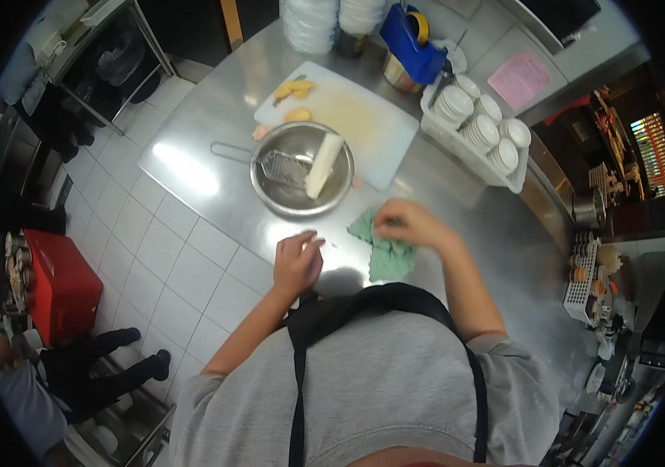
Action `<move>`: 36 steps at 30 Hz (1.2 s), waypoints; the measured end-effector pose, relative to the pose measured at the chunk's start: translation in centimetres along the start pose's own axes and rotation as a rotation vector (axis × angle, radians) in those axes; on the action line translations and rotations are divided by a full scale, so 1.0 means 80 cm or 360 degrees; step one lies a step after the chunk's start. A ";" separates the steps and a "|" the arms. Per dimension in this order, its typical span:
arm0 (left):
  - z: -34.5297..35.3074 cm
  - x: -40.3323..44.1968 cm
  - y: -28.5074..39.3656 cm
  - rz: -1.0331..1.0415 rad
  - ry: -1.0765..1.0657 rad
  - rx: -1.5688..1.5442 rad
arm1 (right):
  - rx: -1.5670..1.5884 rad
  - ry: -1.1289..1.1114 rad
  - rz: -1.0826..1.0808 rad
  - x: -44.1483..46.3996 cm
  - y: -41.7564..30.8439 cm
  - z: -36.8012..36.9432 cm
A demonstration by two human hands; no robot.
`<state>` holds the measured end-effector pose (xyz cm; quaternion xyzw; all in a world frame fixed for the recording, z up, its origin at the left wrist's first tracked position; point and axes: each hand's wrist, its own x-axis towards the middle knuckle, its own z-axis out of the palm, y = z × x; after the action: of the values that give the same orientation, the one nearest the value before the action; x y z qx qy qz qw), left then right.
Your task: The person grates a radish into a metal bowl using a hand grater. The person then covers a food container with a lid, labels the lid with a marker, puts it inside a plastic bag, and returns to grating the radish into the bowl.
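A crumpled green cloth [392, 257] lies on the steel table, and my right hand [410, 224] pinches its upper part. My left hand [298, 263] is at the table's near edge, with loosely bent fingers apart and nothing visible in them. Beyond my hands stands a metal bowl [301, 205]. Inside it a flat grater [284, 169] leans with its wire handle over the left rim, beside a thick, pale, peeled root vegetable [323, 166]. Behind the bowl is a white cutting board [379, 136] with yellow pieces [294, 89] at its left end.
A white basket [472, 156] of stacked small white dishes stands at the right back, near a blue holder [414, 47]. Stacked clear plastic containers [309, 23] are at the far edge. Left, on the tiled floor [169, 257], are a red box [60, 286] and other people.
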<state>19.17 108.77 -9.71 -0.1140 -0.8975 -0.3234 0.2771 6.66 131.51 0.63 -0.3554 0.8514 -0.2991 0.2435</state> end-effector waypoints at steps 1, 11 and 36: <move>-0.001 -0.002 0.003 -0.0012 0.0001 0.0012 | -0.0146 0.0007 -0.0090 -0.029 0.009 0.034; -0.025 0.004 -0.003 -0.0126 0.0183 -0.0099 | -0.0448 0.0210 0.0838 -0.121 0.017 0.040; -0.099 0.177 -0.226 -0.0166 -0.0470 -0.1607 | -0.0758 0.1575 0.0937 0.201 -0.097 0.064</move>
<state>3.94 90.23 -5.90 -0.2329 -0.6640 -0.7093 0.0419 3.33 113.25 -0.92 0.0302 0.9690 -0.1505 -0.1936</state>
